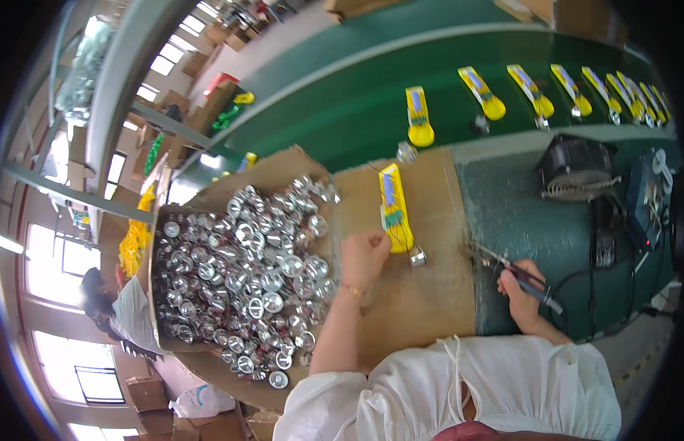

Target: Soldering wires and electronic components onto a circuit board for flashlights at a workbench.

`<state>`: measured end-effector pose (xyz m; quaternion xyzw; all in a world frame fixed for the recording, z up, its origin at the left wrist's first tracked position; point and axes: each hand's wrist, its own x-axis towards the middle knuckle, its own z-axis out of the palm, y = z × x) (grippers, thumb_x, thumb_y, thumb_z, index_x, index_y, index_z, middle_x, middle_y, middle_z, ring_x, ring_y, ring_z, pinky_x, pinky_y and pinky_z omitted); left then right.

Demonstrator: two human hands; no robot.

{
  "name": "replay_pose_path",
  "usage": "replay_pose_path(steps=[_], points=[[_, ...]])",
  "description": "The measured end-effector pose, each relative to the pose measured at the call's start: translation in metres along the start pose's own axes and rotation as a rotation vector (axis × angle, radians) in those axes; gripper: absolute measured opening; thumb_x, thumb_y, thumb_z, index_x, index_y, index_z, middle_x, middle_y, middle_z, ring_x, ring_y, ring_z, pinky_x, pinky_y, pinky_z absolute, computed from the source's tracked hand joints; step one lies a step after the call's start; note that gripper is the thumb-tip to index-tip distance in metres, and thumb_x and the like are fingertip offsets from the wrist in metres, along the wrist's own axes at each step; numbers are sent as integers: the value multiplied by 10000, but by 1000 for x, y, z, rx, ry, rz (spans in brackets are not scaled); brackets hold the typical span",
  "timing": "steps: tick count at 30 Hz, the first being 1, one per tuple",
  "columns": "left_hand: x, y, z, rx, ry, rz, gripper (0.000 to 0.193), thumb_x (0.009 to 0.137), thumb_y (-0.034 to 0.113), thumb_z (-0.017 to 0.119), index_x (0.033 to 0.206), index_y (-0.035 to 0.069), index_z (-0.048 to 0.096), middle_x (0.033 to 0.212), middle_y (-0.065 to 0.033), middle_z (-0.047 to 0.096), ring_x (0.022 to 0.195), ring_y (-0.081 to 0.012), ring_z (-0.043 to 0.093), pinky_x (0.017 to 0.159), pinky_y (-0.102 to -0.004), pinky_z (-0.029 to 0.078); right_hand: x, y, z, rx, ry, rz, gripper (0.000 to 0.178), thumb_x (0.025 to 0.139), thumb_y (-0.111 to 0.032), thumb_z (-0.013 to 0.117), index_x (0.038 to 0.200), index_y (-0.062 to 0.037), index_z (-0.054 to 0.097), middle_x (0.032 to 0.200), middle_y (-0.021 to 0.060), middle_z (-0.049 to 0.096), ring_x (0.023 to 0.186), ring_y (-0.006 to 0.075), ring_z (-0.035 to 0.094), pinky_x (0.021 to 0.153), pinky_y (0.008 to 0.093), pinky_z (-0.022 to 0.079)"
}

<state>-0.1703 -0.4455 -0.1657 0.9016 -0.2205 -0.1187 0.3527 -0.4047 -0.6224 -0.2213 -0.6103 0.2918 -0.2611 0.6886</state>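
On the cardboard sheet [430, 301] in front of me lies a yellow paddle-shaped plastic piece [402, 239] with a lilac strip and a small green circuit board. A thin wire runs from it to a small silvery reflector cup [418, 256] at its lower right. Beside the piece's left edge my left hand [364, 259] is closed, its fingers curled; what they hold, if anything, is hidden. My right hand [520, 288] grips a soldering iron [532, 285] with a dark handle, its thin metal tip pointing up and left toward the cardboard's right edge.
At left, a large cardboard box [246, 170] is heaped with silvery reflector cups [272, 279]. Along the green conveyor belt [342, 110] beyond lie several similar yellow pieces [483, 94]. A black fan [577, 167] and a blue soldering station [643, 198] with cables stand at right.
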Motion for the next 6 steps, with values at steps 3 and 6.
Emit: replay_pose_path(steps=[3, 6], points=[[85, -6, -21, 16, 125, 26, 215, 778, 225, 573, 774, 29, 662, 582, -102, 615, 548, -184, 625, 550, -317, 472, 4, 2, 8, 17, -11, -9, 100, 801, -69, 598, 795, -5, 522, 661, 72, 591, 559, 91, 553, 519, 228, 463], [149, 6, -43, 132, 227, 116, 344, 781, 333, 603, 897, 13, 650, 668, -151, 637, 673, -215, 651, 625, -343, 487, 13, 0, 8, -15, -7, -78, 103, 795, -69, 604, 791, -5, 523, 650, 75, 586, 548, 94, 550, 520, 230, 462]])
